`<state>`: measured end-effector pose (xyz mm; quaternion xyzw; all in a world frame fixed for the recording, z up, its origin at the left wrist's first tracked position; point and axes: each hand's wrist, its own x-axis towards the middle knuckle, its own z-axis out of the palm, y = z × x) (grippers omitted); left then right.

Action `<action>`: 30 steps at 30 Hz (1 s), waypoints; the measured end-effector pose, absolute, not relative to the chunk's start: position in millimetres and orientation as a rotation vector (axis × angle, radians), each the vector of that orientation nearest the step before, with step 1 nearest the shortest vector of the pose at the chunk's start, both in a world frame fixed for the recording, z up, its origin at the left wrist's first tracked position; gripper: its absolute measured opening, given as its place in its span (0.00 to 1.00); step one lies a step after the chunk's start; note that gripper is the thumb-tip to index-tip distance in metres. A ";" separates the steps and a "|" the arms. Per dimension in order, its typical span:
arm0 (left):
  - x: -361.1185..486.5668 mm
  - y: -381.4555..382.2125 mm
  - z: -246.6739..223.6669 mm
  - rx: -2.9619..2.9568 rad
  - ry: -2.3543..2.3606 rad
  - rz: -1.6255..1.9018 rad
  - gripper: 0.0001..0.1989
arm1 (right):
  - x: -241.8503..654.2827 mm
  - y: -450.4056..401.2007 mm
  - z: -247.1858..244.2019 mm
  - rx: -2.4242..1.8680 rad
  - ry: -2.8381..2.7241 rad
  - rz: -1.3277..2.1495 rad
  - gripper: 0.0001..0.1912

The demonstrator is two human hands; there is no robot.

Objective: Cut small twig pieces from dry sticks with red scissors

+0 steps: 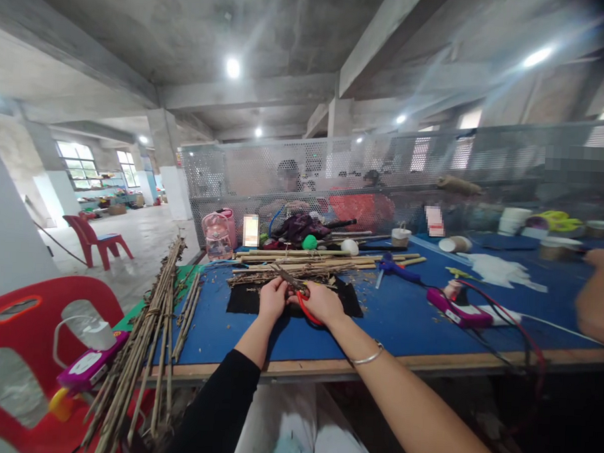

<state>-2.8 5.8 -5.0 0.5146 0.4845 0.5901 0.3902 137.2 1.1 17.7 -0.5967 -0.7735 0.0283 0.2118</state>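
My right hand (323, 304) is wrapped round the red handles of a pair of scissors (306, 307), whose blades point away and to the left. Close beside it, my left hand (273, 299) is pinched near the blades; what its fingers hold, if anything, is too small to make out. Under both hands lies a black mat (351, 299) on the blue table (217, 333). Just beyond them, thin dry twigs (252, 276) are spread across the mat, and longer pale sticks (300, 258) lie behind these.
A tall bundle of sticks (152, 320) leans at the table's left edge by a red chair (79, 297). To the right are a blue glue gun (397, 267), a purple power strip (458, 310) with cables, and another person's blurred hand (599, 296). A mesh screen (264, 165) stands behind.
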 end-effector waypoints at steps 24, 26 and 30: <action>-18.4 13.2 15.6 1.305 1.973 1.600 0.15 | 151.9 26.0 14.2 -1.384 -1.717 0.287 0.20; -25.5 20.6 26.3 1.395 2.041 1.496 0.16 | 159.3 37.9 19.7 -1.309 -1.667 0.360 0.22; -45.5 36.6 34.4 1.576 2.181 1.138 0.08 | 180.3 62.2 31.5 -1.291 -1.704 0.362 0.26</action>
